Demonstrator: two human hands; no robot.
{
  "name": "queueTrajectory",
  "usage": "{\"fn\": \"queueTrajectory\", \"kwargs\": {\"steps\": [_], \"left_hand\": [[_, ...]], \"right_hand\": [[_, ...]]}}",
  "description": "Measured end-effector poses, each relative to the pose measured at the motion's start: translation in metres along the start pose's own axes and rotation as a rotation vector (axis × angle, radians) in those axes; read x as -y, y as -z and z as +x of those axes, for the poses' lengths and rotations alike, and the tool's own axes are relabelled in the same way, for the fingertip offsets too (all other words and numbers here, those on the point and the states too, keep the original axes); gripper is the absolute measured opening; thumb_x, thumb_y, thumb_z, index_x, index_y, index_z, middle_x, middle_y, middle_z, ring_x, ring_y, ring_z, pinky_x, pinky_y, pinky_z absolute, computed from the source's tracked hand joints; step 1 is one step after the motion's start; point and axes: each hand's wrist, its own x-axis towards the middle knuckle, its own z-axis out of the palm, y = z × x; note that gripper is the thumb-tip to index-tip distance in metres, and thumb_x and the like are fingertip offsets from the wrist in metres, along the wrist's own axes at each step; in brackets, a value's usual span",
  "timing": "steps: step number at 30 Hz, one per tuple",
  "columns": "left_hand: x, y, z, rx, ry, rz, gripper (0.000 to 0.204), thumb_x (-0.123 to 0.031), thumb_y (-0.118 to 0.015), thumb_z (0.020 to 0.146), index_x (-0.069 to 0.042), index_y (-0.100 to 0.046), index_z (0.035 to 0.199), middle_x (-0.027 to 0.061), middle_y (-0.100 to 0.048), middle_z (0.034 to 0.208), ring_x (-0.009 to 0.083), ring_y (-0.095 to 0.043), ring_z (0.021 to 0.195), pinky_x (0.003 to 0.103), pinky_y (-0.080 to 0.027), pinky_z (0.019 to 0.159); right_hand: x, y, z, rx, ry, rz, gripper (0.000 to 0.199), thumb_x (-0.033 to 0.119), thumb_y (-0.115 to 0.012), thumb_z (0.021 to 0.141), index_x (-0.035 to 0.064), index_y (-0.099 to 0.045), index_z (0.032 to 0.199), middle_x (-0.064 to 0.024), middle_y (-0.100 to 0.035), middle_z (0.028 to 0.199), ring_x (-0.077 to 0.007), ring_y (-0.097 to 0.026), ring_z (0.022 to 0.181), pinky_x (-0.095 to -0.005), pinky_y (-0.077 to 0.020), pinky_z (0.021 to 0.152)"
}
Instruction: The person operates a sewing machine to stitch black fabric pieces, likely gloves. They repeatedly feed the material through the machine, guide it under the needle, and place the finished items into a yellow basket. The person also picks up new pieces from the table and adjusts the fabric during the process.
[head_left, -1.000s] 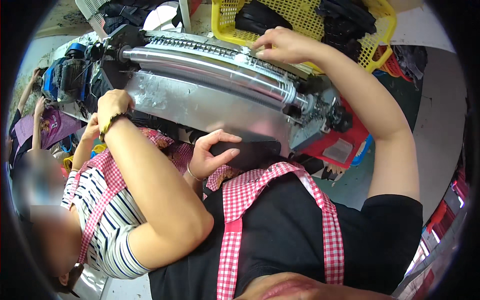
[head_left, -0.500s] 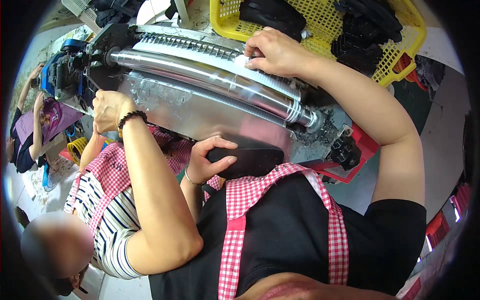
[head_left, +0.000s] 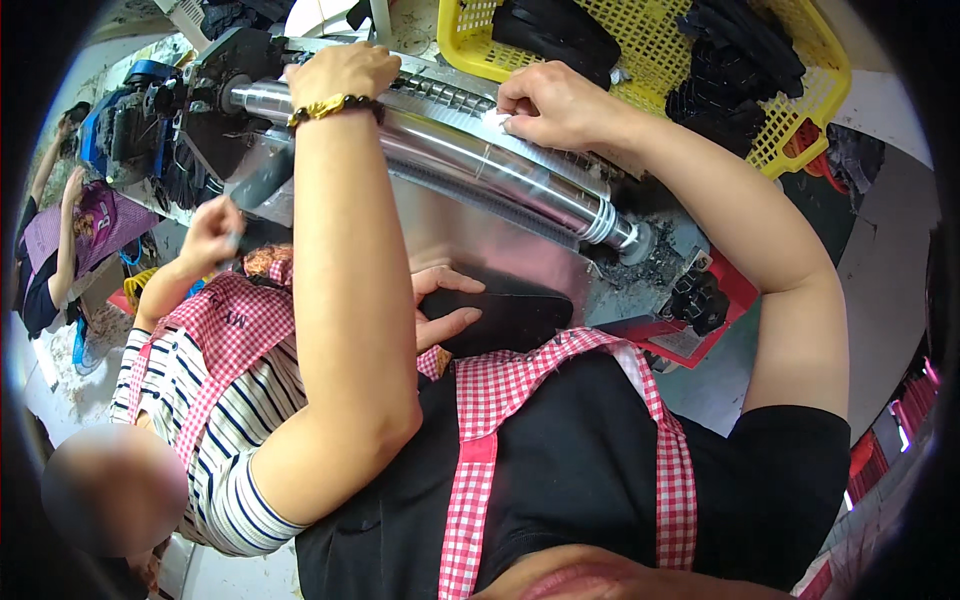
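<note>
My left hand [head_left: 447, 307] holds the left end of a flat, dark piece with a rounded edge [head_left: 515, 322], low in front of the machine. Part of that hand's wrist is hidden behind a co-worker's forearm. My right hand [head_left: 560, 105] reaches over the machine, fingers pinched on a small white wad [head_left: 494, 120], perhaps cloth or paper. The wad rests at the pale ribbed strip behind a shiny metal roller [head_left: 450, 155]. A spiral metal shaft [head_left: 440, 108] runs along the roller's far side.
The co-worker's braceleted hand [head_left: 345, 72] is over the roller's left end; their other hand [head_left: 212, 238] is raised at left. A yellow basket [head_left: 470, 62] with black pieces stands behind. A red tray [head_left: 735, 305] sits at right, near dark scraps [head_left: 660, 240].
The co-worker's braceleted hand has moved up and right from the machine's front to its far side. Their other hand has come into view, raised. My hands stay nearly where they were.
</note>
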Motion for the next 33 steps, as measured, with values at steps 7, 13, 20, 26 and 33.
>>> {"fn": "queueTrajectory", "kwargs": {"steps": [7,13,20,26,33], "left_hand": [[-0.004,0.004,0.007,0.063,-0.194,0.018,0.028,-0.007,-0.08,0.083,-0.002,-0.067,0.108,0.0085,-0.066,0.097,0.0196,-0.064,0.091,0.032,-0.048,0.08],[-0.003,0.004,0.004,0.045,-0.136,0.108,0.028,-0.011,-0.08,0.083,-0.004,-0.068,0.107,0.0083,-0.066,0.097,0.02,-0.065,0.093,0.032,-0.048,0.081],[-0.036,-0.004,0.003,-0.051,-0.106,0.12,0.029,-0.014,-0.081,0.082,-0.004,-0.068,0.106,0.0089,-0.067,0.097,0.0229,-0.065,0.092,0.034,-0.049,0.081],[0.002,0.0,0.005,-0.024,-0.098,0.086,0.028,-0.011,-0.081,0.079,-0.002,-0.069,0.102,0.0097,-0.069,0.097,0.0211,-0.065,0.091,0.033,-0.049,0.082],[0.02,-0.005,0.016,-0.015,-0.339,0.047,0.024,-0.013,-0.083,0.08,-0.004,-0.074,0.1,0.0108,-0.072,0.111,0.0241,-0.063,0.118,0.037,-0.038,0.109]], "right_hand": [[-0.003,0.003,-0.001,-0.017,0.052,0.04,0.023,0.02,-0.066,0.082,-0.0023,-0.067,0.088,-0.0178,-0.066,0.078,-0.0334,-0.065,0.076,-0.0427,-0.0514,0.071],[-0.02,-0.01,-0.001,-0.124,0.202,-0.047,0.027,0.023,-0.064,0.085,-0.0017,-0.066,0.095,-0.0194,-0.066,0.089,-0.0343,-0.063,0.086,-0.0433,-0.0499,0.078],[0.014,0.009,-0.011,-0.06,0.031,0.179,0.023,0.022,-0.064,0.091,-0.0007,-0.064,0.097,-0.01,-0.058,0.081,-0.0221,-0.056,0.077,-0.036,-0.0459,0.07],[0.031,0.03,-0.021,-0.101,-0.008,0.388,0.015,0.017,-0.063,0.096,0.0026,-0.06,0.098,0.0062,-0.044,0.076,-0.0037,-0.04,0.071,-0.023,-0.0357,0.063],[0.071,0.14,0.01,-0.37,0.222,0.032,0.022,0.017,-0.07,0.092,0.0022,-0.072,0.108,-0.0063,-0.071,0.099,-0.0136,-0.065,0.088,-0.0285,-0.0507,0.08]]}}
